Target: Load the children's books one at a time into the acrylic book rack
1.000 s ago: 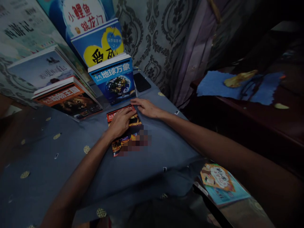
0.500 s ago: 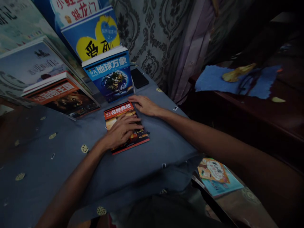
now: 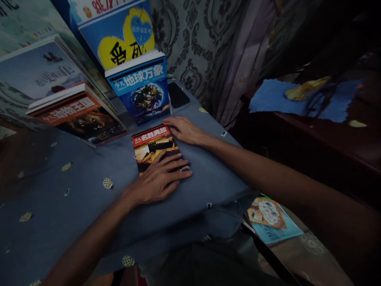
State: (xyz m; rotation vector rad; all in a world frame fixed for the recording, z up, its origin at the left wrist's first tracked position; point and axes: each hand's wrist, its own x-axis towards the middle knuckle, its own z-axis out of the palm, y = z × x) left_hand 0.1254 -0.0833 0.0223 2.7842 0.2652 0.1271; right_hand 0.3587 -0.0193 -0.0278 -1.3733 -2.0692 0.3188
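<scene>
A red-topped paperback book with Chinese lettering and a wall on a golden ridge on its cover lies closed on the dark blue tablecloth. Across its lower half rests my left hand, flat with the fingers stretched out, hiding the bottom of the cover. My right hand lies at the book's upper right corner, its fingertips touching that corner and its fingers loosely extended. Just beyond stands a blue book with a globe.
Left of the globe book stands an orange-titled lion book. More picture books rise behind. A black phone lies by the patterned curtain. Blue cloth covers part of a dark red surface at right. Another book lies below the table edge.
My left hand has slid down the book toward me, uncovering the picture on its cover. My right hand stays at the upper corner. The view has shifted slightly.
</scene>
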